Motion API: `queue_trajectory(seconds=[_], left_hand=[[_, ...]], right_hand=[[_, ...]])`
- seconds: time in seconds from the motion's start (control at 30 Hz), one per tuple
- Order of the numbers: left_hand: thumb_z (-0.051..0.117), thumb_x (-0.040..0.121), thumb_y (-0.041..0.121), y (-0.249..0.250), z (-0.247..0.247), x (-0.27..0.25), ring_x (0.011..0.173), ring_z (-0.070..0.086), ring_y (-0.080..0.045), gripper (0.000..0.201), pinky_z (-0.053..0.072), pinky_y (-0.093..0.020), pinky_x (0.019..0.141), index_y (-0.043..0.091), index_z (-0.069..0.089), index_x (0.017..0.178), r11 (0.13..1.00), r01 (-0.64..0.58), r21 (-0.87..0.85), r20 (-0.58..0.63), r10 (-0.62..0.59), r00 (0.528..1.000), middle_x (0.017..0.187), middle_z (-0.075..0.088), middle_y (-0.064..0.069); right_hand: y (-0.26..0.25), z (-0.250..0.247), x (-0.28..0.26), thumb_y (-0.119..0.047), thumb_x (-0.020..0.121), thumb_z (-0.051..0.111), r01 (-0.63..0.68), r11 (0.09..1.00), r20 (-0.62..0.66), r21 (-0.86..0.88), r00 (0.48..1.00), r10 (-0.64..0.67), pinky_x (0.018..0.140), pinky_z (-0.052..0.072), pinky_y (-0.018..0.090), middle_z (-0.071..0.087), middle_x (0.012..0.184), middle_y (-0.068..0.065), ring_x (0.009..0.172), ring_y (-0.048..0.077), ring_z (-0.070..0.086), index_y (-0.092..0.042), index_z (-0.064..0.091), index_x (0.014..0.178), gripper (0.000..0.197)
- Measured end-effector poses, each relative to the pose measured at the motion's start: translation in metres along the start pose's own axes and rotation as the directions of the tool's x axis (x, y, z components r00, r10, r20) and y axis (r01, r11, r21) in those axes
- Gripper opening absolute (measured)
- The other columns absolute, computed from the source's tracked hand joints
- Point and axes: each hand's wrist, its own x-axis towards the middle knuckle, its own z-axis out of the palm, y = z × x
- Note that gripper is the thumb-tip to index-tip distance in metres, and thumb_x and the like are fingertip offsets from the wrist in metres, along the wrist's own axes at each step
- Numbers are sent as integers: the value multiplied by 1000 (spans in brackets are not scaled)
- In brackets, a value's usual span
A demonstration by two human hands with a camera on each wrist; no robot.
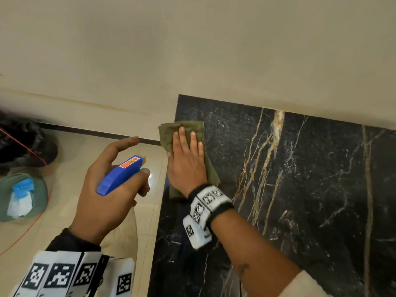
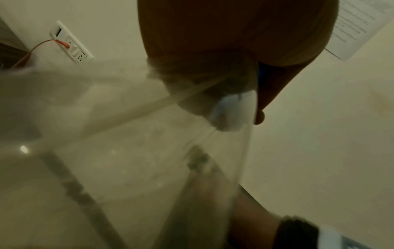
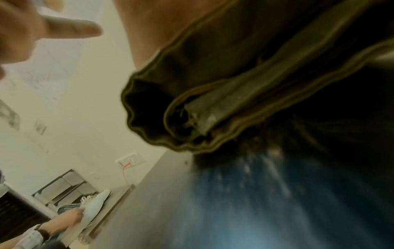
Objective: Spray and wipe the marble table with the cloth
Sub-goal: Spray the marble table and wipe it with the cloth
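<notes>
Left forearm band (image 1: 62, 273): white strap printed with 4 black square markers, at the bottom edge of the head view, over a dark sleeve cuff.

Left hand (image 1: 107, 189): held above the floor, just left of the table's edge. Thumb and lower fingers wrapped round a spray bottle (image 1: 120, 175); index finger stretched forward, clear of it. Bottle head blue with a red label on top, nozzle pointing toward the table. In the left wrist view the clear bottle body (image 2: 224, 118) hangs blurred below the palm.

Right hand (image 1: 186, 159): flat, fingers straight and together, pressing down on the cloth (image 1: 188, 133). White marker band on the wrist.

Cloth: olive green, folded in layers, lying on the table's far left corner; its left border overhangs the table edge. Stacked hems of the cloth (image 3: 213, 107) show under the palm in the right wrist view.

Marble table (image 1: 300, 179): black slab with gold and white veins, far edge against a beige wall (image 1: 192, 50).

Floor (image 1: 145, 163): glossy cream tiles, dark skirting along the wall.

Surroundings, left side: black bag (image 1: 23, 142), teal round container (image 1: 21, 198) holding blue and white items, thin red cable (image 1: 32, 230) trailing over the tiles. Wall socket plate (image 2: 71, 43) with a red plug inserted.
</notes>
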Motion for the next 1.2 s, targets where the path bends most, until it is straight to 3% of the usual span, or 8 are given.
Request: queue_trajectory(seconds=[0.1,0.23,0.33,0.47,0.57,0.8,0.97,1.2], left_hand=[[74,92,8,-8,0,-4,65,69,-21,55,59,-27,52,37,57,135,1000,3,22,-11,-3,1000,69,69,-7],[75,90,17,-15,-1,-12,66,70,-20,54,61,-31,52,39,56,135,999,25,47,-5,-25,1000,71,70,-7],[70,93,5,-17,-1,-14,66,69,-21,55,60,-32,50,40,57,133,998,29,47,-5,-29,1000,70,70,-7],[71,83,22,-11,0,-11,71,70,-17,55,60,-33,51,46,57,130,998,59,10,-17,-59,998,70,70,-5],[71,81,23,-7,6,-10,72,70,-19,56,59,-41,55,45,57,130,997,77,5,-12,-77,997,68,69,-6],[66,76,28,-3,12,-13,67,69,-20,56,60,-42,55,48,57,128,996,93,18,-2,-93,996,69,69,-6],[75,89,7,-12,11,-23,69,68,-23,56,58,-33,51,42,58,130,996,91,20,-36,-90,995,69,69,-7],[68,92,2,-24,12,-30,66,68,-22,55,57,-32,51,42,58,130,995,101,13,-47,-100,994,69,69,-8]], right_hand=[[6,-14,52,-32,102,33,-44,999,-3,16,999,44,123,-1,50,-5,167,6,153,32,-5,-12,5,159,66],[8,-21,90,-32,103,32,-91,995,-13,27,996,92,123,-1,50,-6,167,6,152,33,-6,-12,6,159,65],[5,-17,72,-32,102,33,-74,997,-36,24,996,75,123,-2,50,-6,166,8,152,33,-7,-11,5,158,66],[-5,-1,-3,-34,103,32,-47,999,-25,27,999,47,123,-5,49,-12,166,7,152,31,-11,-12,0,158,67],[-11,9,-42,-35,104,32,-62,998,4,33,998,62,123,-7,49,-19,164,5,151,29,-18,-15,-4,158,68],[-2,-1,14,-34,100,37,-71,997,-19,-4,997,71,123,-1,51,-8,166,7,152,32,-8,-12,2,158,72],[10,-16,64,-33,99,37,-70,998,-36,-11,997,69,123,1,50,-3,167,7,153,32,-4,-12,7,159,70],[10,0,13,-37,103,27,-51,999,-86,12,995,52,123,3,50,-5,167,5,153,29,-5,-13,7,159,63]])
